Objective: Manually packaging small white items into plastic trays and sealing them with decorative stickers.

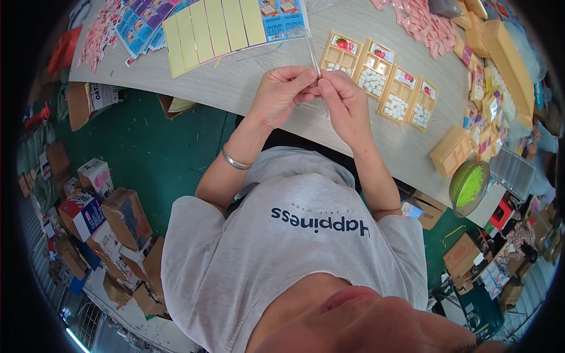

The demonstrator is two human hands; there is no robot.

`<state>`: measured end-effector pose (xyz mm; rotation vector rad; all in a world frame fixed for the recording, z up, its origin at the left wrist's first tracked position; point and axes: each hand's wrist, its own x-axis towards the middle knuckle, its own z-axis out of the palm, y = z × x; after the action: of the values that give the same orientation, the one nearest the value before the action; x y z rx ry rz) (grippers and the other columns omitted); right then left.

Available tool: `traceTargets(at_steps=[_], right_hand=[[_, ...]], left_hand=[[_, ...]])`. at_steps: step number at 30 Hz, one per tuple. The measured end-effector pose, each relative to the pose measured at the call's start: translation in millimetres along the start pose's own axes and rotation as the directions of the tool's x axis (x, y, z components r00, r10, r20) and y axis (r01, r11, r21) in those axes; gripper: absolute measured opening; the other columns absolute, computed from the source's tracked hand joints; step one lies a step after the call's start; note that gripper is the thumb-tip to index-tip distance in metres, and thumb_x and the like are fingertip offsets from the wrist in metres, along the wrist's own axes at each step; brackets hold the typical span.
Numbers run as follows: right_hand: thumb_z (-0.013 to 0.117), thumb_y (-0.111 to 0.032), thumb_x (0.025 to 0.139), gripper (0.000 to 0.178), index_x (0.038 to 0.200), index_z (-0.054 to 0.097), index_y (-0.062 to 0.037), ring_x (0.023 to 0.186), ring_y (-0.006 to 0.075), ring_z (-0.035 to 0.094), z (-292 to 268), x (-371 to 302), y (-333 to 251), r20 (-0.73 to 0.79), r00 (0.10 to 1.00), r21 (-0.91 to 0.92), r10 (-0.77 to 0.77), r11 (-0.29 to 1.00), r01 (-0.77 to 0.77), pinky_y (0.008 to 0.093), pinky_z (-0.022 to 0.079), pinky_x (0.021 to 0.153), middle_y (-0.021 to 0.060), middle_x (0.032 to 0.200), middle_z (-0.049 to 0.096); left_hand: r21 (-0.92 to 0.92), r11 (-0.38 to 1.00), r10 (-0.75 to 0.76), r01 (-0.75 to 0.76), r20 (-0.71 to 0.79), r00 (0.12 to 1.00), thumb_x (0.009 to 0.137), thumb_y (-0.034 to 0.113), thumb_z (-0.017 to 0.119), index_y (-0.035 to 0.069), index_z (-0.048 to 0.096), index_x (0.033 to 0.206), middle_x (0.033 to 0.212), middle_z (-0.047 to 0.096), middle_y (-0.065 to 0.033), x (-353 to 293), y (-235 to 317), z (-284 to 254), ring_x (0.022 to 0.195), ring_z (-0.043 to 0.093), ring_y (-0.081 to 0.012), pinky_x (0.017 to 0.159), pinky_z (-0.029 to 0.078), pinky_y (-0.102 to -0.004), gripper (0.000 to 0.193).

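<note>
Boxes crowd the green floor at far left. On the table, yellow sheets lie beside printed cards. At centre, over the table edge, the left hand and right hand meet fingertip to fingertip, both pinching a thin clear strip that rises from the pinch and also pokes out below it. The left wrist carries a silver bangle. Right of the hands, four tan trays hold small white pieces in some compartments. Further right stand loose trays, pink packets and a green bowl at the table's near edge. Risk, as a judgement: the strip is slight and held only at its middle, so uneven finger pressure could bend it or let it slip to the floor.
</note>
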<state>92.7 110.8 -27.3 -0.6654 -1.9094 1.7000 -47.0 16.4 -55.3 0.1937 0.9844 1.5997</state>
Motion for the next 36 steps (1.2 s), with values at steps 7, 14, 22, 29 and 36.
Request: traceTargets(at_steps=[7,14,22,29,36], right_hand=[[0.056,-0.011,0.104,0.026,0.122,0.067,0.0027,0.093,0.0141,0.066,-2.2,0.3,3.0,0.033,0.999,-0.006,0.015,1.0,-0.015,0.0262,0.053,0.083,0.0096,0.104,0.067],[0.057,-0.01,0.103,0.025,0.122,0.068,0.0028,0.091,0.0127,0.065,6.5,-4.4,8.3,-0.069,0.995,0.117,0.068,0.991,-0.06,0.0267,0.054,0.082,0.0074,0.102,0.068],[0.06,-0.004,0.098,0.011,0.103,0.069,-0.0003,0.072,0.0082,0.058,-80.1,2.4,31.5,-0.725,0.683,-0.097,-0.086,0.995,0.023,0.025,0.049,0.065,0.0035,0.084,0.065],[0.07,0.005,0.076,0.037,0.111,0.075,-0.0071,0.066,0.0179,0.055,-60.3,20.5,6.2,-0.149,0.699,-0.931,-0.699,0.338,0.14,0.03,0.047,0.059,0.0038,0.078,0.058],[0.07,-0.009,0.077,0.035,0.112,0.074,-0.0078,0.07,0.0188,0.057,-6.3,-10.9,16.6,0.028,0.791,-0.839,-0.611,0.416,0.351,0.0326,0.046,0.056,0.001,0.086,0.06]], left_hand=[[-0.017,1.0,-0.01,0.01,-0.003,1.0,0.096,0.02,0.071,0.002,0.075,0.106,0.09,0.074,-0.0069,-0.8,3.3,3.4,0.078,0.071,-0.0125,0.067,0.059,-0.023,0.021],[0.332,0.927,0.198,-0.173,-0.041,0.979,0.097,0.013,0.068,0.0,0.073,0.098,0.085,0.072,-0.005,-4.9,6.3,17.2,0.072,0.067,-0.0104,0.065,0.056,-0.0222,0.014],[0.056,0.992,0.128,-0.117,-0.301,0.945,0.105,0.018,0.052,0.004,0.059,0.101,0.091,0.068,-0.0067,-16.8,59.2,-16.5,0.081,0.064,-0.0116,0.079,0.052,-0.0282,0.016],[0.675,0.726,0.102,0.131,-0.294,0.95,0.106,0.022,0.051,0.003,0.058,0.107,0.092,0.061,-0.0043,28.0,22.3,-85.4,0.074,0.061,-0.0202,0.075,0.05,-0.0313,0.02],[0.628,0.703,0.384,-0.334,0.06,0.921,0.103,0.02,0.057,-0.001,0.061,0.115,0.091,0.071,-0.0066,-4.9,-14.8,41.1,0.07,0.064,-0.0142,0.064,0.049,-0.0247,0.025]])
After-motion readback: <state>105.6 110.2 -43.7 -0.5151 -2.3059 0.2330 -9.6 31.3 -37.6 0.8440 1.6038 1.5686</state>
